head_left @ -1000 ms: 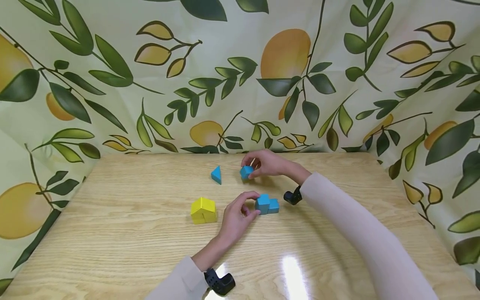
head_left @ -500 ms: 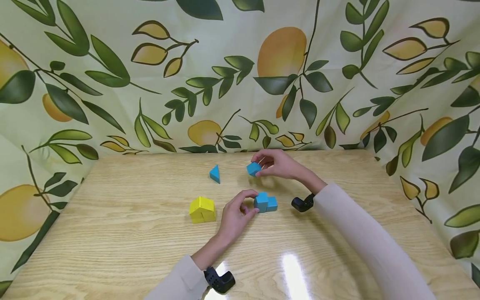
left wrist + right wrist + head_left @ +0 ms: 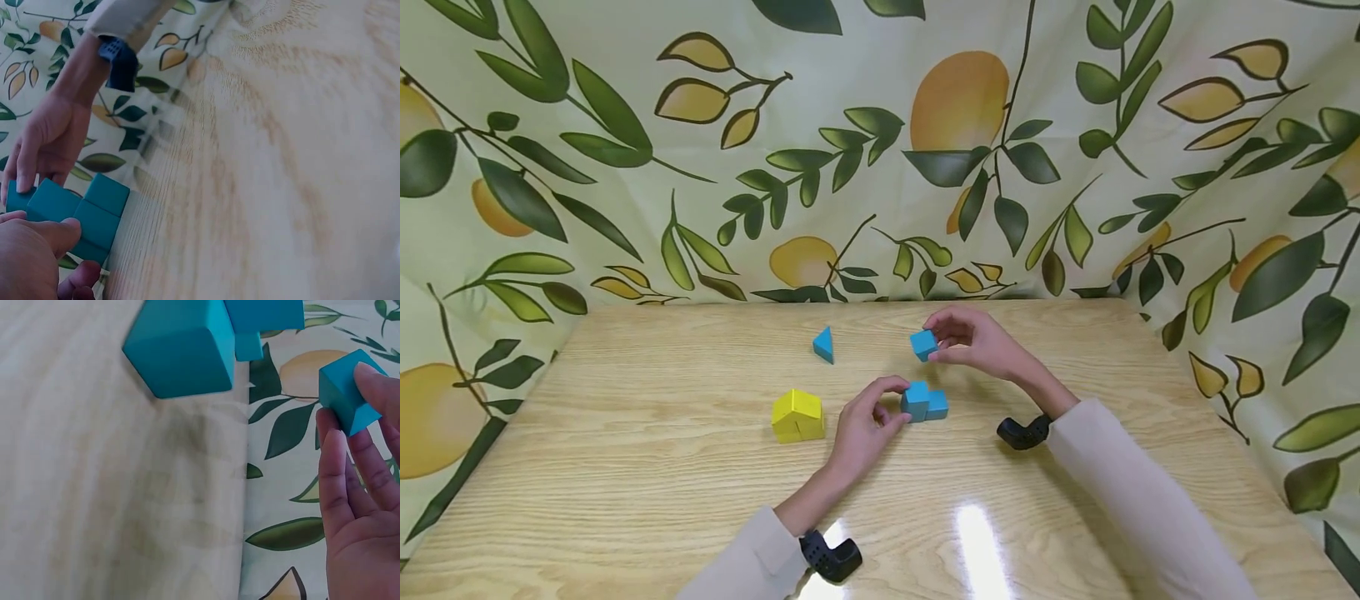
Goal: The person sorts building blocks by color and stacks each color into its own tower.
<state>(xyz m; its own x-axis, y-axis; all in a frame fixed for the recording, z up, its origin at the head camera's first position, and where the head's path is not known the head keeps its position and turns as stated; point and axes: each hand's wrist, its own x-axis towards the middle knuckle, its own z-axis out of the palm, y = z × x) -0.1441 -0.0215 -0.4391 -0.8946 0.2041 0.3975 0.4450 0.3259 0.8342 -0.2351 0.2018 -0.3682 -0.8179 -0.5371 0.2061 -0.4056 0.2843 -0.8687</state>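
Observation:
My left hand (image 3: 860, 422) pinches a taller blue block piece (image 3: 914, 402) between thumb and index finger, at the middle of the wooden table. Touching its right side is a lower blue block (image 3: 937, 405). Behind them, my right hand (image 3: 977, 340) holds a blue cube (image 3: 923, 345) between thumb and fingers, tilted and apart from the others. In the right wrist view this cube (image 3: 350, 394) shows between the thumb and fingers. A blue triangular block (image 3: 823, 345) lies at the back left. Left of my left hand stands a yellow house-shaped group of blocks (image 3: 797, 416).
The light wooden table (image 3: 662, 467) ends at the back against a cloth (image 3: 850, 75) printed with leaves and fruit. Each wrist wears a black camera, the left one (image 3: 831, 557) low over the table and the right one (image 3: 1025, 433) beyond the blocks.
My right hand carries the blue cube rightward, from left of the paired blocks to behind them. My left hand keeps its place at the taller blue piece. The head view shifts slightly.

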